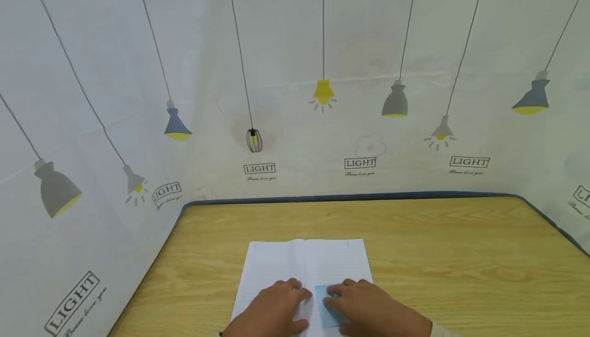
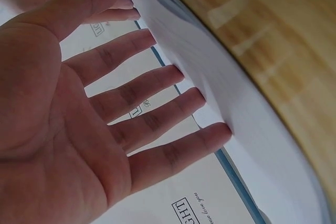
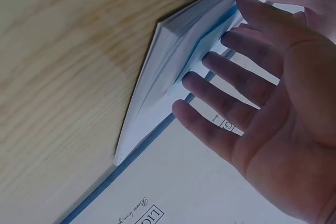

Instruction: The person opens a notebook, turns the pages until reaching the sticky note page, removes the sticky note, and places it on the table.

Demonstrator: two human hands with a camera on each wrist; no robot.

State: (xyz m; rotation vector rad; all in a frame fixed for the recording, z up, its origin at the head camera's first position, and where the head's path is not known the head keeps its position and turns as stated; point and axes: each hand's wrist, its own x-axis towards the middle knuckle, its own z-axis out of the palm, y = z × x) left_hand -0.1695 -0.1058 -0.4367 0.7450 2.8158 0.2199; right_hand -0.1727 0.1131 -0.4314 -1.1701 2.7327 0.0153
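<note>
A lined notebook [image 1: 272, 257] lies spread on the wooden table in the head view. On its right page is a light blue square of paper [image 1: 328, 317], partly covered by my right hand [image 1: 369, 303]. In the right wrist view, the fingertips [image 3: 191, 82] of that hand rest along the blue paper [image 3: 212, 38], with the fingers spread and fairly straight. My left hand [image 1: 276, 306] is on the left page beside the centre fold. Seen from the left wrist, its long, spread fingers [image 2: 173, 153] touch the white page [image 2: 252, 129] with their tips.
The wood-grain table [image 1: 442, 255] extends behind the notebook and to both sides. A pale cloth [image 1: 295, 101] printed with hanging lamps and the word LIGHT surrounds it, meeting a dark blue edge [image 1: 350, 197] at the back.
</note>
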